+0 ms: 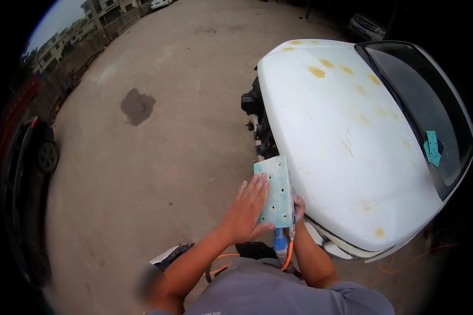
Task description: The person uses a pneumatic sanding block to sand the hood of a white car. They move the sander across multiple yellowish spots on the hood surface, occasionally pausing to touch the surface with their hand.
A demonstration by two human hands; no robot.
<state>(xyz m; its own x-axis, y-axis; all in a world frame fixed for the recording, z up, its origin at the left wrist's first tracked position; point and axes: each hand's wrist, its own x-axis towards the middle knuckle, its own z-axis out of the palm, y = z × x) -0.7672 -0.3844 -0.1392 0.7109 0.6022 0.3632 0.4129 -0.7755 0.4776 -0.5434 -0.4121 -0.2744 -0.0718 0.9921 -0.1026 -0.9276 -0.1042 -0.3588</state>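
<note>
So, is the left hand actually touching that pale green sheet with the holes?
Touching. The head view shows the left hand laid over the pale green sheet, its fingers flat against the surface with no visible gap.

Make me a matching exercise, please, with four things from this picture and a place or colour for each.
Things:
1. Left hand
2. Car hood
3. Thin hose
4. Dark stain

Places and colours:
A. Orange
B. Laid on a pale green perforated sheet
C. On the ground
D. White with yellow patches

Pairs: 1-B; 2-D; 3-A; 4-C
</note>
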